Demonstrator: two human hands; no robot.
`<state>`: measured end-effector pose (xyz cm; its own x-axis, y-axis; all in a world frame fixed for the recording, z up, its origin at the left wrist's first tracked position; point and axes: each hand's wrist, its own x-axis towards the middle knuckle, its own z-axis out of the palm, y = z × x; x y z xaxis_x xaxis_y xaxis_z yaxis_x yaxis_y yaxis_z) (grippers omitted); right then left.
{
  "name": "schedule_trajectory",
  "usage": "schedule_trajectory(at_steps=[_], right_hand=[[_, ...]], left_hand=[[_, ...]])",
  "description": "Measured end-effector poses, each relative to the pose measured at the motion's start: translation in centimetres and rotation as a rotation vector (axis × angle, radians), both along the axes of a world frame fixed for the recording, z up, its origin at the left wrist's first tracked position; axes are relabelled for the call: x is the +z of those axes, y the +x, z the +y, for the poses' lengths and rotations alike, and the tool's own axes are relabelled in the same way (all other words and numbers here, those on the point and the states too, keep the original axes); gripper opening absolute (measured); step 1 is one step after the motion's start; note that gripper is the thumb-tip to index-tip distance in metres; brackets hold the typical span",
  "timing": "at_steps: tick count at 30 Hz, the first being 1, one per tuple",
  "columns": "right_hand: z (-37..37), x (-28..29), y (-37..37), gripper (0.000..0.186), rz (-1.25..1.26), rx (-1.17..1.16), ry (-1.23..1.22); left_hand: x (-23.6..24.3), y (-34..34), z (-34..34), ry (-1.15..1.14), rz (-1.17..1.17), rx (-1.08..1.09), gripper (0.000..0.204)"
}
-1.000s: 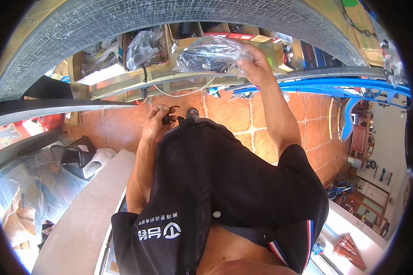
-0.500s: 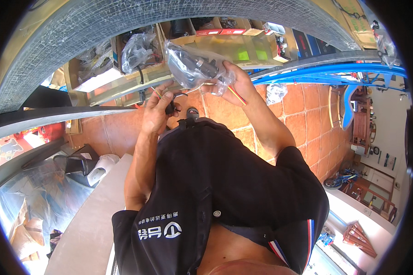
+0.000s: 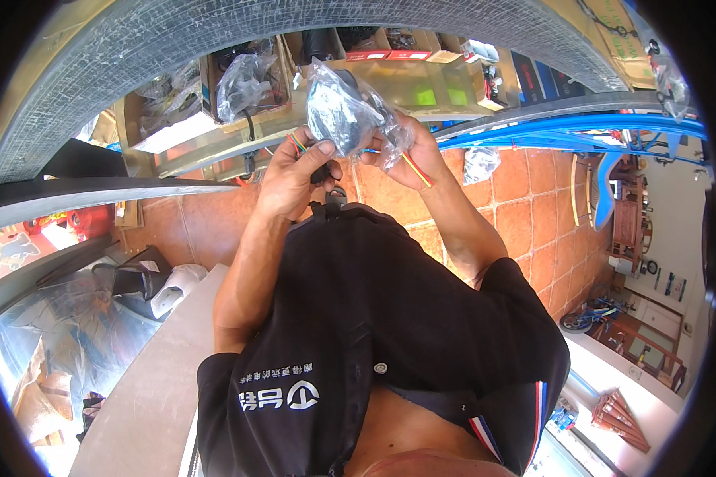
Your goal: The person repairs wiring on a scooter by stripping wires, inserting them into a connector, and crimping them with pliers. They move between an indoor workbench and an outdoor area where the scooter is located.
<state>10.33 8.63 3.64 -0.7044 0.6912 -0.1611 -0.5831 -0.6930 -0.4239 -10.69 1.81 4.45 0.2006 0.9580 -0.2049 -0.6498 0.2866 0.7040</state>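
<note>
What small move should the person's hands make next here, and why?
Probably, the right hand should bring the thin red-and-yellow wires toward the thin multicoloured wires at the left hand: both sets are exposed and the hands are close, with the crinkled clear plastic bag in the right and a small black part in the left.

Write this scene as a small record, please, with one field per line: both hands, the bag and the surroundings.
Left hand: closed on a small black part; thin coloured wires at its fingers
Right hand: gripping a clear plastic bag; red and yellow wires by its palm
Bag contents: something dark; exact kind unclear
Beyond the hands: open boxes
Right side: long blue bars
Floor: orange tiles
</note>
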Motion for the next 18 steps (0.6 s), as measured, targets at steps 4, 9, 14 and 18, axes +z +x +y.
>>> schedule_trajectory(at_steps=[4, 9, 14, 18], right_hand=[[0.1, 0.0, -0.1, 0.053, -0.106, -0.011, 0.027], [0.3, 1.2, 0.1, 0.064, -0.299, 0.004, 0.398], [0.7, 2.9, 0.8, 0.059, -0.422, 0.044, 0.692], [0.4, 3.7, 1.4, 0.051, -0.487, -0.012, 0.646]], left_hand=[[0.1, 0.2, -0.1, 0.004, -0.038, 0.021, 0.015], [-0.1, -0.4, -0.1, -0.012, 0.010, 0.043, 0.010], [-0.8, -0.8, 0.1, 0.000, 0.001, 0.062, 0.011], [-1.1, -0.6, 0.3, 0.009, -0.020, 0.057, 0.016]])
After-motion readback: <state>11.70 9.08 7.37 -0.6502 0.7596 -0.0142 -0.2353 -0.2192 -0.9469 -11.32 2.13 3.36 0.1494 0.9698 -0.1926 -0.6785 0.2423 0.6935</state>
